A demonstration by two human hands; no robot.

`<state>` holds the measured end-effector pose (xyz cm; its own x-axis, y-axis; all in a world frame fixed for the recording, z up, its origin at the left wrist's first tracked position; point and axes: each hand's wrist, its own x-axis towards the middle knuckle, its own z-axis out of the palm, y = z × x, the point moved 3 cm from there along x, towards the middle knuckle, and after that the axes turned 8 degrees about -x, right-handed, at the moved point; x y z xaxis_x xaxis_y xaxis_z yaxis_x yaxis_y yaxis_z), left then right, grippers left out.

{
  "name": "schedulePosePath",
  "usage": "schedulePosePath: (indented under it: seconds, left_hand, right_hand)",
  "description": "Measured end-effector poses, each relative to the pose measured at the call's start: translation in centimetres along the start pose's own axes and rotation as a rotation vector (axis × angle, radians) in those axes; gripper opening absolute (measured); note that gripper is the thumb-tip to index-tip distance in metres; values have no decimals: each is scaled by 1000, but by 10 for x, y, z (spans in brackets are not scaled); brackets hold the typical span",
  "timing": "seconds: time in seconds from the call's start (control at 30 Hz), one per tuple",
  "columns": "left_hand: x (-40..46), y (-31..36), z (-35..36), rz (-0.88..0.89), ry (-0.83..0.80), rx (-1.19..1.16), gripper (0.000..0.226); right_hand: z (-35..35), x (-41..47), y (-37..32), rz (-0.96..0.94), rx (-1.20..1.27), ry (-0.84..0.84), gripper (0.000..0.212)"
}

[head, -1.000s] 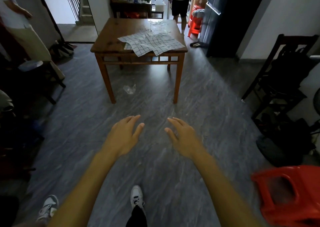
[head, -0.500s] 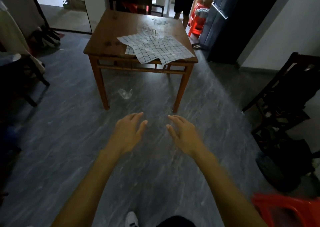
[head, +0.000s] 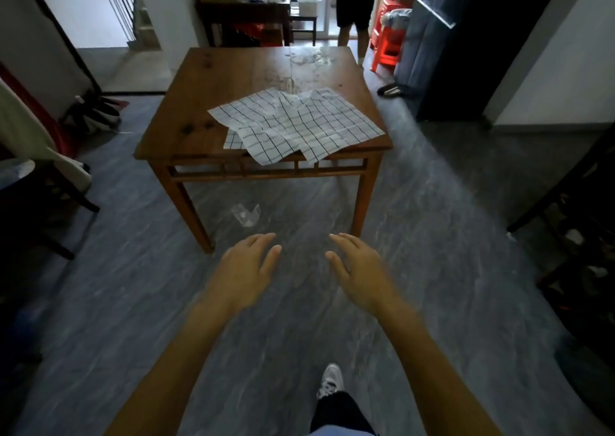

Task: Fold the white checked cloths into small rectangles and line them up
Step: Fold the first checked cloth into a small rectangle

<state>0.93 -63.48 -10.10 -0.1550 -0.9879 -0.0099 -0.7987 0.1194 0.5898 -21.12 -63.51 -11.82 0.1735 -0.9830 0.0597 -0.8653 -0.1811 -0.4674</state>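
White checked cloths [head: 299, 126] lie unfolded and overlapping on the near right part of a square wooden table [head: 216, 82]; their corners hang over the front edge. My left hand [head: 248, 269] and my right hand [head: 357, 271] are held out in front of me, palms down, fingers relaxed and holding nothing. Both hands are well short of the table, over the grey floor.
A crumpled clear plastic scrap [head: 247, 214] lies on the floor under the table. A dark chair [head: 575, 209] stands at the right and a stool [head: 40, 189] at the left. A person [head: 354, 6] stands beyond the table near red stools [head: 387, 41].
The table and cloths have come closer and larger in view as I walk toward them. My hands keep the same outstretched pose.
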Motion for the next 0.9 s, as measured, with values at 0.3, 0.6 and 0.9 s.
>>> schedulePosePath:
  seconds: [0.3, 0.6, 0.9]
  left_hand:
    - [140, 25, 0, -57, 23, -5, 58]
    - [274, -2, 15, -62, 30, -50, 49]
    - [413, -41, 22, -9, -19, -59, 46]
  right_hand:
    - [-32, 148, 47, -56, 30, -17, 45]
    - [-9, 269, 76, -43, -44, -72, 45]
    - [10, 394, 88, 74, -130, -132, 46]
